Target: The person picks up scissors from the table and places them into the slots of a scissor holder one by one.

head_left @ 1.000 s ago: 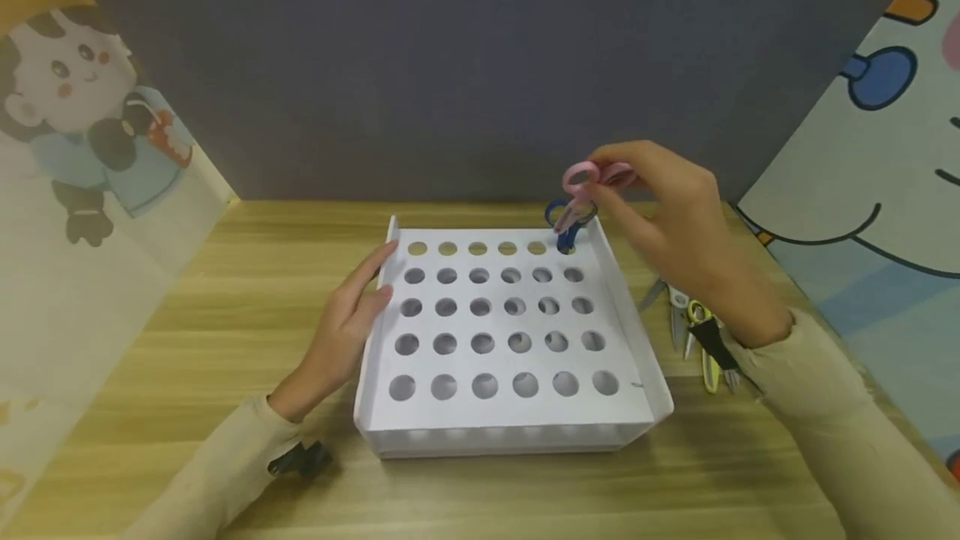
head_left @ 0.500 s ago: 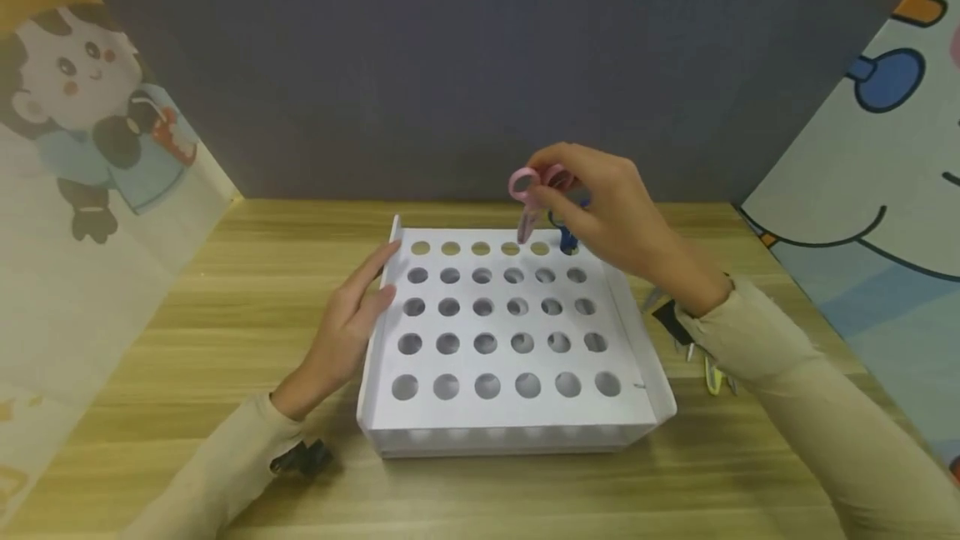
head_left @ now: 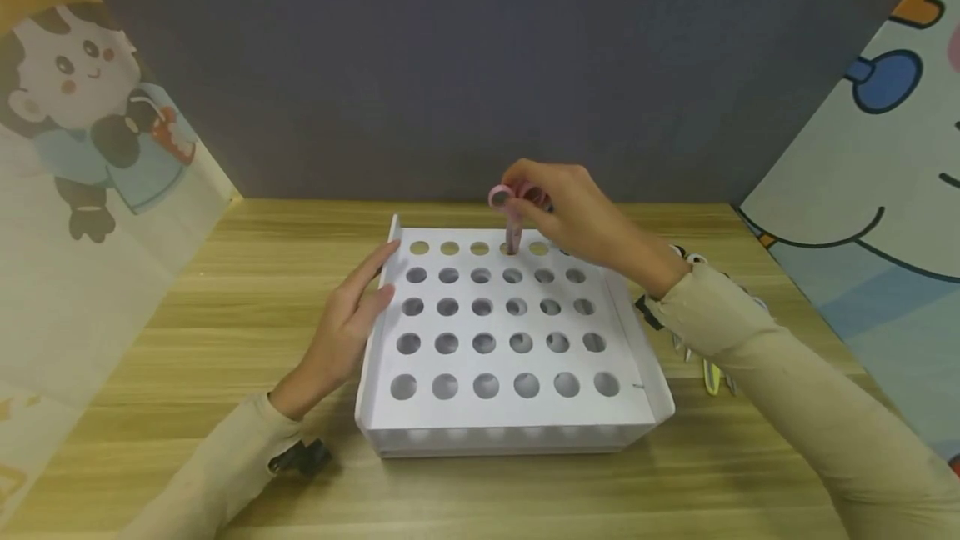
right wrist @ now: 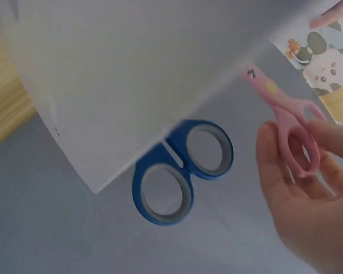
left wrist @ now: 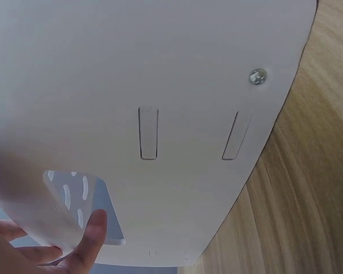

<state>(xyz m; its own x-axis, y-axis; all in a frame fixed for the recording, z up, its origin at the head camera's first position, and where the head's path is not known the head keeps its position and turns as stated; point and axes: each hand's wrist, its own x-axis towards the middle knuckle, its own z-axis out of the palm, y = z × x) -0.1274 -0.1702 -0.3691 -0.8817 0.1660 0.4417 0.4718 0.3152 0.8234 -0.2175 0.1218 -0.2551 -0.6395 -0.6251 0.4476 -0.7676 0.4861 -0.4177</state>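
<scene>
My right hand (head_left: 581, 211) pinches pink scissors (head_left: 513, 219) by their handles, blades down, tips at the fourth hole from the left in the back row of a white rack (head_left: 465, 365). In the right wrist view, the right hand (right wrist: 308, 188) holds the pink scissors (right wrist: 286, 108) beside blue scissors (right wrist: 186, 165), whose loops stick out past the panel; the head view hides most of them. My left hand (head_left: 341, 327) rests with extended fingers on the rack's left wall. In the left wrist view, the left hand's thumb lies by a cutout in the side panel (left wrist: 188, 188).
More scissors, one with a yellow handle (head_left: 711, 375), lie on the wooden table (head_left: 262, 298) right of the rack, partly behind my right forearm. A dark wall (head_left: 480, 65) stands behind, with cartoon-printed panels on both sides.
The right hand has carried the pink scissors left and down, from above the blue scissors to the fourth back-row hole. The left hand has stayed at the rack's left wall.
</scene>
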